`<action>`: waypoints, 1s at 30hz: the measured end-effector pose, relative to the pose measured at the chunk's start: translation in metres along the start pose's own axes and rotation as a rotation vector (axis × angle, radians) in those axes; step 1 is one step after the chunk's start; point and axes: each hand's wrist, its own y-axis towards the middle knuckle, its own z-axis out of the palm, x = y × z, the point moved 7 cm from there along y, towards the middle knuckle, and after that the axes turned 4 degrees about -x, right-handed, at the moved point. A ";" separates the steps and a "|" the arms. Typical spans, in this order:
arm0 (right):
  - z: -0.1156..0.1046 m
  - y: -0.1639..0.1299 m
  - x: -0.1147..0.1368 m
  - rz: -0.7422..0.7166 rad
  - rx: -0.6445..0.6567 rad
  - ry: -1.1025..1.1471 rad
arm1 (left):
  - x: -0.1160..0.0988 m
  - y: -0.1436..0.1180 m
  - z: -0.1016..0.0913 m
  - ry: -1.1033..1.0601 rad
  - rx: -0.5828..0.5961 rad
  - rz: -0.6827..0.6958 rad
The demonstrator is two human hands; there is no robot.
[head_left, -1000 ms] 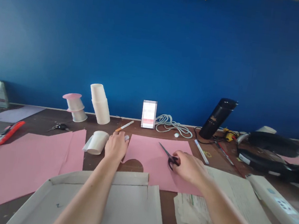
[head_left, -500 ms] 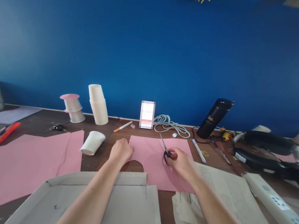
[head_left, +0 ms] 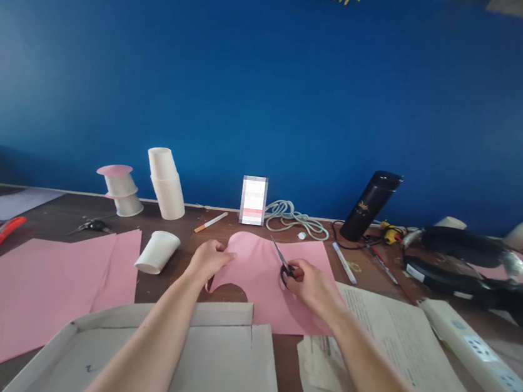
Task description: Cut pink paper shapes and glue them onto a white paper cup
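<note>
a: near to far, please; what is closest?
b: the cardboard tray (head_left: 220, 348) at front left, a printed sheet (head_left: 382, 335) at front right
a: past those?
b: the pink sheet (head_left: 261, 284), on the brown table (head_left: 156, 288) between the two hands, a curved notch cut into its near left part, just beside the tray's far edge
a: left grip?
b: left hand (head_left: 208, 259) pinches the sheet's left edge between thumb and fingers; the paper bows up there
a: right grip?
b: right hand (head_left: 310, 286) is closed on the black handles of the scissors (head_left: 284, 264), over the sheet; the blades look close together, contact with the paper i cannot tell
a: governing relation?
b: scissors' long axis runs from the right hand away and leftward, tip toward the sheet's far edge; the notch lies the other way, nearer and left of the handles, with the left hand nearer to it
a: farther out?
b: white cord (head_left: 294, 218), black flask (head_left: 368, 208), then blue wall (head_left: 237, 80)
</note>
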 end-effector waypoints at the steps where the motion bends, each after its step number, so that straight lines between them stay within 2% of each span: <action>1: 0.001 0.000 -0.001 0.004 -0.007 0.005 | 0.001 0.000 0.000 -0.062 0.008 -0.010; 5: 0.002 0.002 -0.005 0.011 -0.032 0.051 | 0.000 -0.003 0.012 -0.482 0.195 -0.068; 7: 0.001 0.003 -0.002 -0.014 -0.049 0.103 | -0.003 -0.006 0.016 -0.593 0.282 -0.086; 11: 0.000 0.003 0.005 -0.080 -0.084 0.218 | -0.001 -0.012 0.018 -0.542 0.362 -0.132; 14: -0.006 0.003 0.009 -0.104 -0.158 0.273 | -0.002 -0.013 0.018 -0.515 0.381 -0.142; 18: -0.023 -0.003 0.016 -0.122 -0.368 0.369 | -0.009 -0.010 0.004 -0.543 0.240 -0.076; 21: -0.033 -0.009 0.019 -0.137 -0.487 0.460 | -0.014 -0.011 -0.004 -0.677 0.157 -0.076; 25: -0.035 -0.010 0.016 -0.182 -0.550 0.541 | -0.020 -0.012 -0.020 -0.984 0.016 -0.049; 30: -0.030 -0.007 0.009 -0.198 -0.560 0.584 | -0.015 -0.005 -0.042 -1.410 -0.179 0.064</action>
